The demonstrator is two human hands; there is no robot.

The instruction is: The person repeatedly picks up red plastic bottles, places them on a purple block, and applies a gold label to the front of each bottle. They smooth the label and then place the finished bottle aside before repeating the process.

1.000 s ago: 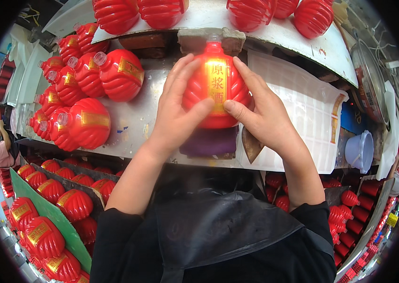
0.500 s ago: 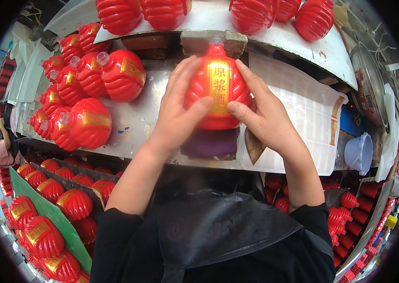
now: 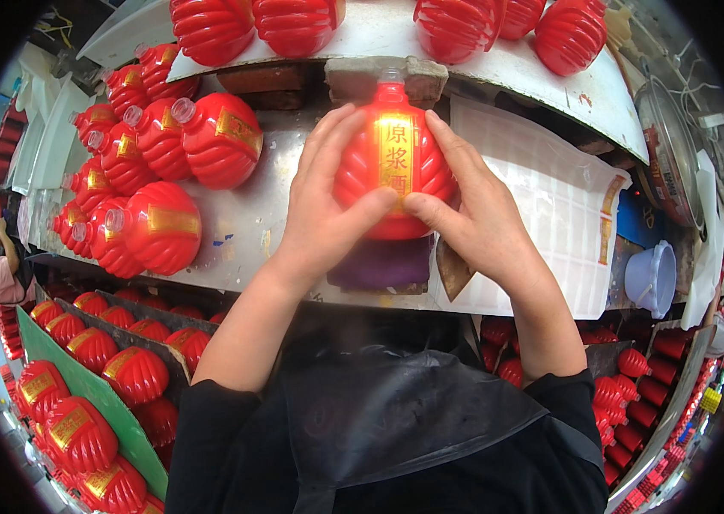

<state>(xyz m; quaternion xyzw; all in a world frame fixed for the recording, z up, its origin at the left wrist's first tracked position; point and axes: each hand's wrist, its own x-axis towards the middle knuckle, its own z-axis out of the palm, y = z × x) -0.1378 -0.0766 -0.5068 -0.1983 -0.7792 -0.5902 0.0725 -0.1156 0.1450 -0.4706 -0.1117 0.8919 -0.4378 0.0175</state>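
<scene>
Between my hands lies a round red ribbed bottle (image 3: 394,128) with a clear neck and a gold label down its front, its neck pointing away from me. My left hand (image 3: 327,188) cups its left side and my right hand (image 3: 473,197) its right side. Both thumbs press on the lower part of the label, almost meeting at its middle. The bottle's near end rests by a purple pad (image 3: 383,265) at the table's front edge. A brown pointed flat piece (image 3: 452,272) sticks out below my right hand; the rest of it is hidden.
Several labelled red bottles (image 3: 165,227) lie on the metal table (image 3: 238,227) at left. A translucent label sheet (image 3: 542,214) covers the right side, with a pale blue bucket (image 3: 651,278) beyond. More bottles stand on a white shelf (image 3: 379,38) ahead. Boxes of bottles (image 3: 135,373) sit below.
My thumbs have slid down and inward on the label, coming closer together over its lower end. The bottle stays in nearly the same place between my hands.
</scene>
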